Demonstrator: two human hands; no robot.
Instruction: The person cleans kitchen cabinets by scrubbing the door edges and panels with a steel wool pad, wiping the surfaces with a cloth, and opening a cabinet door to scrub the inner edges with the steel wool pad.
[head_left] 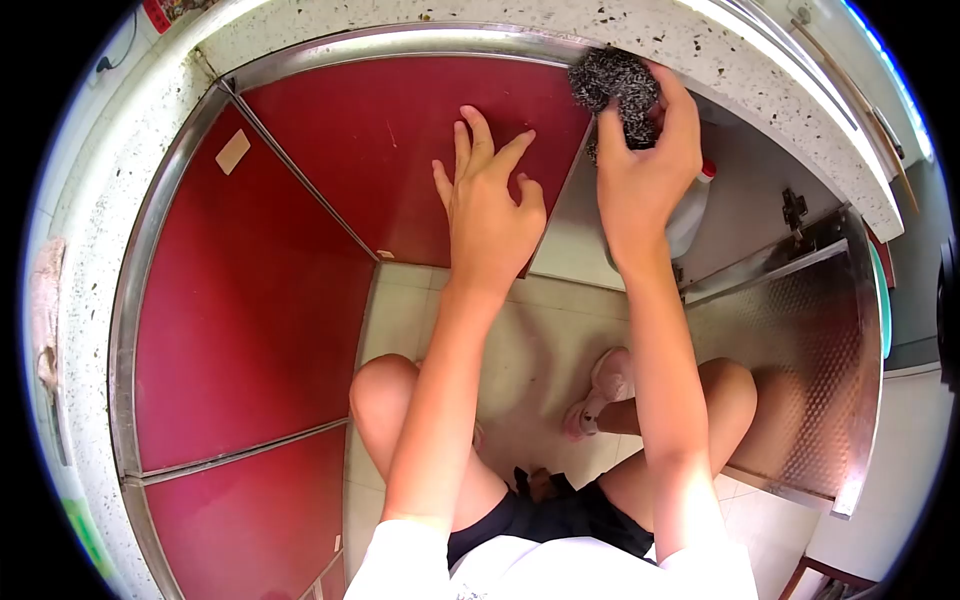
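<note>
A dark grey steel-wool scourer is at the upper right corner of a red cabinet door, just under the speckled stone countertop. The right hand holds it, thumb on the near side and fingers curled round the far side, the wiry mass bulging out to the left of the grip. Whether the scourer presses on the metal frame behind it, I cannot tell.

The left hand is empty and spread wide in front of the red cabinet door, fingers fanned and slightly bent; contact between fingertips and panel is unclear.

Below and behind the right hand, in the open compartment, stands a translucent container with a red cap, partly hidden by the wrist. A dark hinge sits on the compartment's right side, near an open door with a dimpled metallic inner face. On the left, another red panel bears a beige rectangular sticker. Beneath the forearms are pale floor tiles, the person's bent knees, black shorts and a pinkish shoe.
</note>
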